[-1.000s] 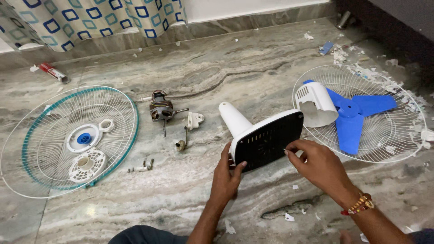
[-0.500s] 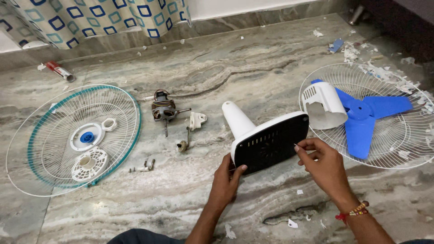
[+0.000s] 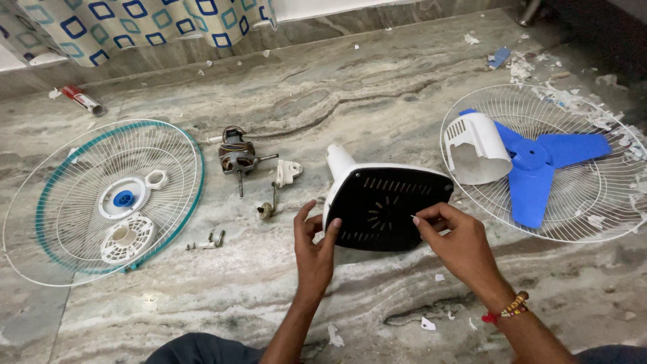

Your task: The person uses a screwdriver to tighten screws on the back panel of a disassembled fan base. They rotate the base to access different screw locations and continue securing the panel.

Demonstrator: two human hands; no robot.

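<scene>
A fan guard (image 3: 101, 202) lay far left, a motor (image 3: 236, 158) beside it. The left hand (image 3: 315, 249) gripped the fan base (image 3: 387, 205) on the floor (image 3: 377, 101); the right hand (image 3: 458, 243) pinched something small against it. Blue blades (image 3: 539, 162) lay right.

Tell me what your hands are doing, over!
Left hand steadies the fan base at its edge. Right hand pinches a thin tool at its black underside. Nothing blocking; loose screws lie left on the floor.

Bare forearms, beaded bracelet (image 3: 510, 307), dark trousers (image 3: 195, 348)
</scene>
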